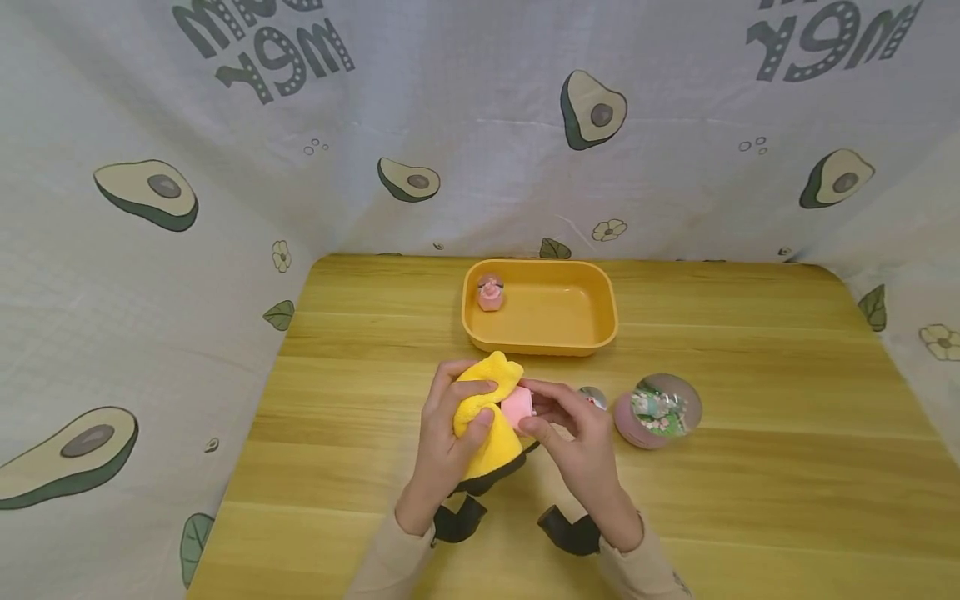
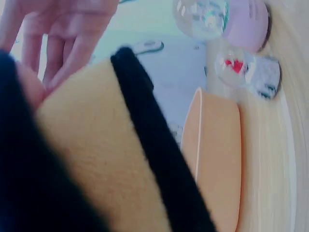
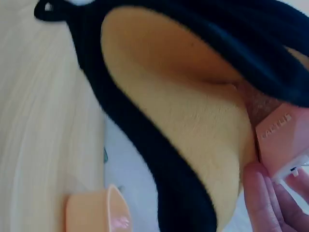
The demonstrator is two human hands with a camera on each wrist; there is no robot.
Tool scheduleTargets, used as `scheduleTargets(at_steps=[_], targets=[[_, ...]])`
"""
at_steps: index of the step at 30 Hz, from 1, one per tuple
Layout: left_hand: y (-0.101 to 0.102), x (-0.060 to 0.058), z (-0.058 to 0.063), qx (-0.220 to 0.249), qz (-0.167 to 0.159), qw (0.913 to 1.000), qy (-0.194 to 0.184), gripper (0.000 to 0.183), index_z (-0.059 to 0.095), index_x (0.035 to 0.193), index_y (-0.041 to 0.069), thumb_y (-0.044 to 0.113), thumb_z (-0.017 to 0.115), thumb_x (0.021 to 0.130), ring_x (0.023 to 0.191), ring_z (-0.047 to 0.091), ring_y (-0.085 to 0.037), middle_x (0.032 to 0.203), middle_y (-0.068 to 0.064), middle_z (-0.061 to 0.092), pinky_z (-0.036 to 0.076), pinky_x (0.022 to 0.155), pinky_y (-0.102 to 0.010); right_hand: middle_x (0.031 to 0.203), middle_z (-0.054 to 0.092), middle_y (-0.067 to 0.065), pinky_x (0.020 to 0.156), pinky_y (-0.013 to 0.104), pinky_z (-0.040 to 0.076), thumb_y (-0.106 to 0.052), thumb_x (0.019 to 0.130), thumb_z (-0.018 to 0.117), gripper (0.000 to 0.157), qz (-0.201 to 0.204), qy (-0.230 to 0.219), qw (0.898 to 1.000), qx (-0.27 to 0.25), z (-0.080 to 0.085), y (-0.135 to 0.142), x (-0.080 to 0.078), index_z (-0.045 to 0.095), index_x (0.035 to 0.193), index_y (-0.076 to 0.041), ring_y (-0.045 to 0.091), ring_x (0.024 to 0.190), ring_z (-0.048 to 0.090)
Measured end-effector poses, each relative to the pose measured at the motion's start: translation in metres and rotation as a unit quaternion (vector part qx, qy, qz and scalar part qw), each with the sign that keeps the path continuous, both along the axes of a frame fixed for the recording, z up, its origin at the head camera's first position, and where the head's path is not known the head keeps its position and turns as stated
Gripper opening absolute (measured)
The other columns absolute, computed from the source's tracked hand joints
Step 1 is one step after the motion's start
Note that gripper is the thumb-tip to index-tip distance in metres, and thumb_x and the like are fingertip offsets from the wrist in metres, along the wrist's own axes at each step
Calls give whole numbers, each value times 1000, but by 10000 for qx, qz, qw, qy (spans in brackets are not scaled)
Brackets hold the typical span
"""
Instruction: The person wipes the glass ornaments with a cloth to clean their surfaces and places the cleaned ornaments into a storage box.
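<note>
In the head view my left hand [image 1: 446, 429] grips a bunched yellow cloth [image 1: 498, 446] with a black edging. My right hand [image 1: 577, 437] pinches a small pink faceted ornament [image 1: 517, 407] between thumb and fingers, right against the cloth. Raised letters show on the side of the pink ornament [image 3: 277, 133] in the right wrist view, and its underside is whitish. Part of it is hidden by the cloth. Folds of the cloth [image 2: 96, 140] fill much of the left wrist view, its black edging hanging down.
Behind the hands stands a yellow tray [image 1: 543, 346] with a small pink snow globe [image 1: 491, 293] at its left end. A large snow globe [image 1: 660, 410] on a pink base is to the right. Beside it, a smaller snow globe [image 1: 593, 396] is partly hidden by the right hand.
</note>
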State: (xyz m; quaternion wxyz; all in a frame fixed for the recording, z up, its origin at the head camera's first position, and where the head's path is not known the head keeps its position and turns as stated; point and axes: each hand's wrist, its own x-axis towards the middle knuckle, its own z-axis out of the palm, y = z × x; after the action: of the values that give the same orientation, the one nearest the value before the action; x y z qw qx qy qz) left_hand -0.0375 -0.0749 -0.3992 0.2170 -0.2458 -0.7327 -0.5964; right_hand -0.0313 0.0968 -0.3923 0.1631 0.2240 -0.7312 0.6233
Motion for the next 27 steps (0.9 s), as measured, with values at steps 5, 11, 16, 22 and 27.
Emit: scheduleTargets(at_steps=[5,11,16,22,27], targets=[[2,0,3,511,131,9973,-503,28,58,108,8,32,50,97,101,52,-26,116,-12,52,49,74,-32,115,61,18,86,26,49,-34,93,62,48,100,1071,9933,433,1,1,-5,60,121,6,20,102,60],[0,1,6,763,-65,9925,-952,25,58,111,8,26,50,96,101,53,-26,117,-10,53,49,77,-32,117,58,25,93,26,45,-27,90,67,40,379,2186,9741,436,-2,2,-12,63,114,5,25,112,57],[-2,0,6,414,-68,9963,-751,26,59,109,9,30,50,97,103,52,-26,117,-11,52,48,79,-34,106,64,22,88,23,47,-24,84,71,41,272,2433,9691,291,-4,4,-15,65,108,8,22,103,62],[-3,0,6,-41,33,9996,-267,30,60,107,10,36,50,97,104,51,-27,116,-14,49,51,76,-34,103,65,19,83,24,49,-29,83,71,49,277,1797,9833,31,-4,2,-12,62,110,11,19,91,62],[-3,1,5,-347,-25,9990,295,28,59,106,11,35,48,97,104,51,-29,116,-15,47,50,83,-37,98,67,13,77,23,52,-29,85,70,46,148,458,9987,-171,0,1,-4,63,109,10,14,83,63]])
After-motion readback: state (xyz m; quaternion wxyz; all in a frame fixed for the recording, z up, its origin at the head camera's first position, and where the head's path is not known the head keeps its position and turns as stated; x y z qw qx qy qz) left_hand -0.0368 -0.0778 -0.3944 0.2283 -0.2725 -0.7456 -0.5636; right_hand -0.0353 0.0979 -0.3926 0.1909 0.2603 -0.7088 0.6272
